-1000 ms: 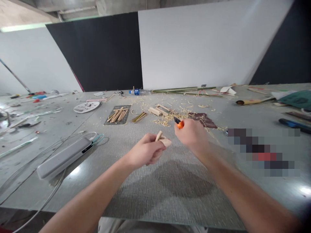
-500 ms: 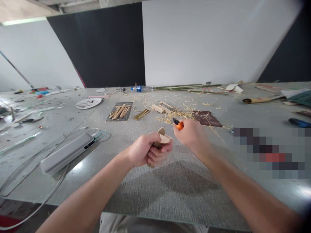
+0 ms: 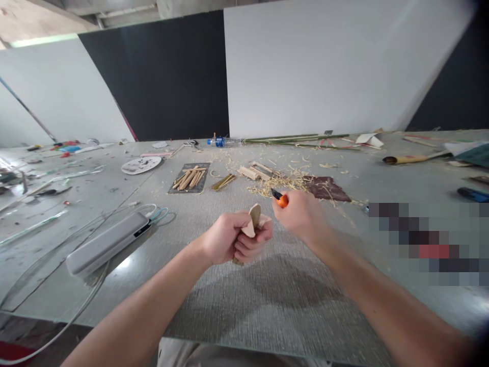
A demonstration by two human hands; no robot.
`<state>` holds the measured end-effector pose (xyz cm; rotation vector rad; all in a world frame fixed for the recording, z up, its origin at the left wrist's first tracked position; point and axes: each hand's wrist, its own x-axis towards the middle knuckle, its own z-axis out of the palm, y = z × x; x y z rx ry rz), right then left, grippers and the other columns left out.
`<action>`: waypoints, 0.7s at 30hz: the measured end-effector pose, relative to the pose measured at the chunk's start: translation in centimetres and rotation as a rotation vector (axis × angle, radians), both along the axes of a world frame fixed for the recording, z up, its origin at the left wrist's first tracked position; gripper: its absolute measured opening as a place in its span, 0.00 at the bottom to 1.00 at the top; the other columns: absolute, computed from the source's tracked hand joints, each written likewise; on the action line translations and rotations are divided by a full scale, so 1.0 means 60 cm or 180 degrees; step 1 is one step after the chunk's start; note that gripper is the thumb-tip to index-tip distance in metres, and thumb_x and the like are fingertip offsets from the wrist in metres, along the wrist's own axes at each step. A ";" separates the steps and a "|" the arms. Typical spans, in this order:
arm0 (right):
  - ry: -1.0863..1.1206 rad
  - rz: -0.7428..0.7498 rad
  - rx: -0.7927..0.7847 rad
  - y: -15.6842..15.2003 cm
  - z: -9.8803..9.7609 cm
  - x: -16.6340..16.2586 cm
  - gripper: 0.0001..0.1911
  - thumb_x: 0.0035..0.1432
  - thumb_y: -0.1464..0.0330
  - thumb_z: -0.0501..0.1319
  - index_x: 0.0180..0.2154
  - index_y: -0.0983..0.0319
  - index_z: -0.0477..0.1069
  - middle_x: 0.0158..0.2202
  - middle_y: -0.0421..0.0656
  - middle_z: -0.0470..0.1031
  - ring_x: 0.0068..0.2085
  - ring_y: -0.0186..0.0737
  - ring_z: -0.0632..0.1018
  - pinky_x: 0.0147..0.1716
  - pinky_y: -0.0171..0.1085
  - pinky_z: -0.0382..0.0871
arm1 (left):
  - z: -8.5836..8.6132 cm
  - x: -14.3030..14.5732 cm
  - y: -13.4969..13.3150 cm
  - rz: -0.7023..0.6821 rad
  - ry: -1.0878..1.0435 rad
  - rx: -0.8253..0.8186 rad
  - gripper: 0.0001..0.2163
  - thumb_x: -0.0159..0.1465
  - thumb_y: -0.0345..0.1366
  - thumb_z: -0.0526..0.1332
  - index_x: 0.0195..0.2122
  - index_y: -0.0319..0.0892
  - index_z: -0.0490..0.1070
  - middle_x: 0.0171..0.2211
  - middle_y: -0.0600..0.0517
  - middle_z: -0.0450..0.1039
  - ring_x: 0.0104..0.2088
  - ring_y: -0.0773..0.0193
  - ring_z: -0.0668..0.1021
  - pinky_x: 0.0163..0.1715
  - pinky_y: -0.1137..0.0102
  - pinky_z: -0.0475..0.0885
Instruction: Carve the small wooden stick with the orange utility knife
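My left hand (image 3: 233, 238) is closed round a short pale piece of bamboo (image 3: 253, 219), whose upper end sticks up above my fingers. Just to its right, my right hand (image 3: 302, 216) grips an orange utility knife (image 3: 280, 198), with its black tip pointing up and left. Both hands hover over a grey textured mat (image 3: 263, 285) on the table. The knife tip is a little apart from the bamboo piece.
Behind my hands lie bamboo shavings (image 3: 275, 183), cut bamboo pieces (image 3: 254, 172), a dark tray of sticks (image 3: 189, 178), a brown sheet (image 3: 326, 187) and long green stalks (image 3: 294, 137). A grey power bank (image 3: 107, 243) with cables lies left. A water bottle (image 3: 221, 141) lies by the wall.
My left hand turned the bamboo piece more upright and shifted its grip. The right hand with the knife stayed almost in place.
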<state>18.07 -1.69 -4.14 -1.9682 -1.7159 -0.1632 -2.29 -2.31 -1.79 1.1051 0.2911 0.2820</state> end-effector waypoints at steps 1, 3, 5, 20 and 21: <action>-0.0001 0.0005 -0.0003 0.000 0.000 0.000 0.13 0.57 0.64 0.59 0.22 0.58 0.63 0.21 0.42 0.68 0.23 0.36 0.64 0.25 0.39 0.50 | -0.001 0.000 0.000 0.0013 0.0011 -0.0001 0.03 0.49 0.33 0.55 0.25 0.42 0.61 0.17 0.61 0.44 0.18 0.71 0.47 0.14 0.78 0.47; 0.0001 0.0020 -0.0015 -0.001 0.001 0.000 0.13 0.57 0.64 0.59 0.22 0.58 0.63 0.21 0.42 0.68 0.23 0.37 0.65 0.25 0.39 0.50 | -0.002 0.000 0.001 0.0025 0.0013 0.0017 0.03 0.48 0.33 0.55 0.26 0.42 0.62 0.17 0.61 0.44 0.18 0.71 0.47 0.14 0.78 0.47; 0.0003 0.0037 -0.0032 -0.002 0.002 -0.001 0.13 0.57 0.64 0.59 0.22 0.58 0.64 0.21 0.42 0.69 0.23 0.37 0.65 0.25 0.39 0.50 | -0.003 0.000 0.001 0.0025 -0.0005 0.0047 0.04 0.48 0.33 0.55 0.26 0.42 0.63 0.17 0.60 0.44 0.18 0.71 0.47 0.14 0.78 0.48; 0.0069 0.0029 -0.0062 -0.001 0.002 -0.001 0.13 0.57 0.64 0.59 0.22 0.57 0.63 0.21 0.42 0.68 0.23 0.36 0.63 0.25 0.39 0.50 | -0.003 0.000 0.000 0.0055 -0.0014 0.0031 0.05 0.55 0.37 0.53 0.29 0.41 0.63 0.21 0.59 0.43 0.20 0.70 0.48 0.17 0.75 0.47; 0.0074 0.0035 -0.0053 -0.002 0.002 -0.001 0.13 0.57 0.64 0.59 0.22 0.57 0.62 0.21 0.42 0.67 0.23 0.36 0.62 0.25 0.39 0.50 | -0.003 0.001 -0.001 0.0092 -0.0009 0.0041 0.06 0.56 0.38 0.53 0.29 0.41 0.63 0.21 0.59 0.44 0.20 0.70 0.48 0.18 0.75 0.48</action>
